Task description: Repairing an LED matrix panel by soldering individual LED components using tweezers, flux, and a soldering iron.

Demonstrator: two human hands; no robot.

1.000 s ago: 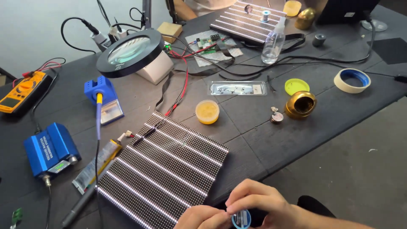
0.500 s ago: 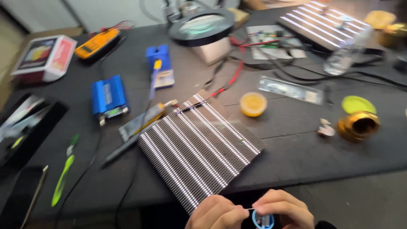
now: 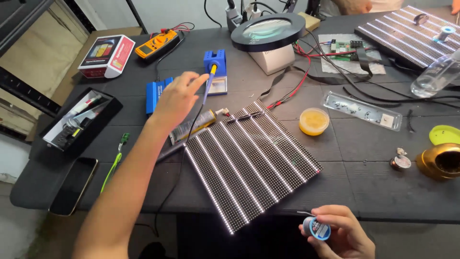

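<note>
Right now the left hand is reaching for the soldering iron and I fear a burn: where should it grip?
Grip the yellow and blue handle, coming from the left, where the left hand already is. The iron sits tip-up in its blue stand, handle slanting down toward you, so the hot end is likely inside the stand.

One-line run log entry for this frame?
left hand: open, reaching at blue-handled soldering iron | right hand: holds small solder spool | lit LED matrix panel: flat on dark table

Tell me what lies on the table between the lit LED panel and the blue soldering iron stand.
In the head view, between LED panel and stand: a squeezed tube and the iron's cord.
</note>
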